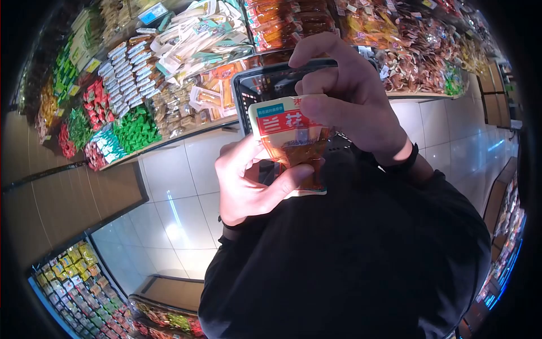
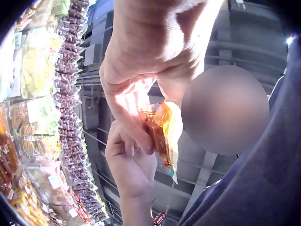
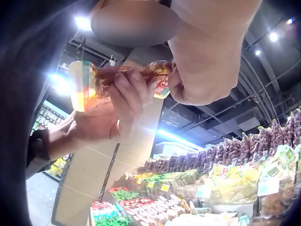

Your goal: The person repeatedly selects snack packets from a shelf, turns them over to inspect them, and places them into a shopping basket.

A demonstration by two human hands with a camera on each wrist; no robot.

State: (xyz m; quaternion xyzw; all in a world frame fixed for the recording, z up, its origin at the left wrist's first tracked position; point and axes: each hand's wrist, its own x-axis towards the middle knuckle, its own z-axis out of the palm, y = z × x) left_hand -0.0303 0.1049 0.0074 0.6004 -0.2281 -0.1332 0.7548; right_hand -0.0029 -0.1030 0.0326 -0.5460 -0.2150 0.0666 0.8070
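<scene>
A clear-and-red snack packet (image 1: 285, 135) with white Chinese characters on its label is held up before the person's chest, brown food showing through the plastic. My left hand (image 1: 243, 181) grips its lower part, thumb across the front and fingers behind. At the top right corner, my right hand (image 1: 361, 107) pinches the edge between thumb and curled fingers, its index finger raised. In the right wrist view the left fingers (image 3: 129, 92) wrap round the packet (image 3: 106, 77). The left wrist view shows the packet (image 2: 162, 132) side-on below the left palm.
Behind the hands a dark shopping basket (image 1: 241, 107) is partly hidden. Beyond it runs a display counter with heaps of wrapped snacks (image 1: 197, 39), green packets (image 1: 135, 127) and red ones (image 1: 97, 104). Tiled floor (image 1: 180, 169) lies to the left, with another shelf (image 1: 79, 288) farther off.
</scene>
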